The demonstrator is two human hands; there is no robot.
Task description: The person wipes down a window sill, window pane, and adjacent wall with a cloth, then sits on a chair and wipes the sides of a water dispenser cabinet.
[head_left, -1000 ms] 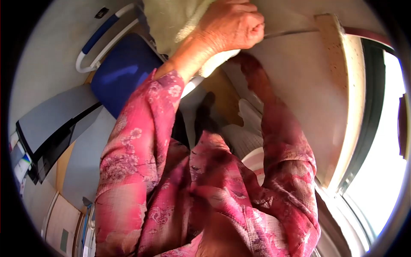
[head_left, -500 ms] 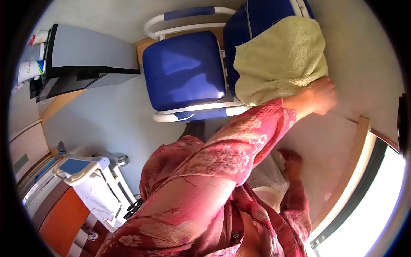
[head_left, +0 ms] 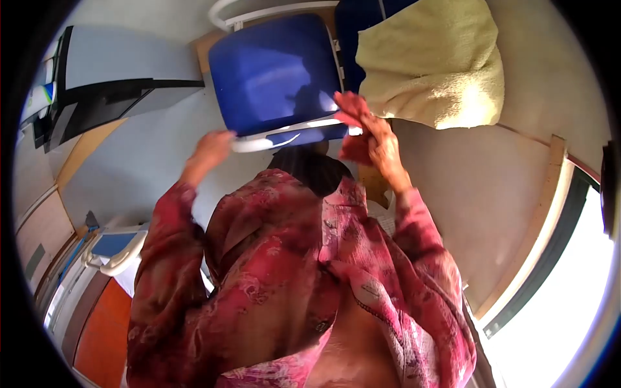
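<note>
Cloth (head_left: 356, 150), plain red, is held in the right hand (head_left: 384, 146).

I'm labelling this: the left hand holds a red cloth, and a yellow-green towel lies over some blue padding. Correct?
Not quite: the head view shows the right hand holding the red cloth. The yellow-green towel does lie over some blue padding.

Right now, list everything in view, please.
seat: one, blue, top centre
armrests: two, white, flanking seat
pad: one, blue, partly under towel
towel: one, yellow-green, upper right
cabinet: one, grey-black, left
frame: one, white-blue, lower left
panel: one, orange, lower left
window: one, bright white, right
red cloth: one, in right hand
shirt: one, red floral, on person
right hand: one, bare, centre
left hand: one, blurred, near armrest
</note>
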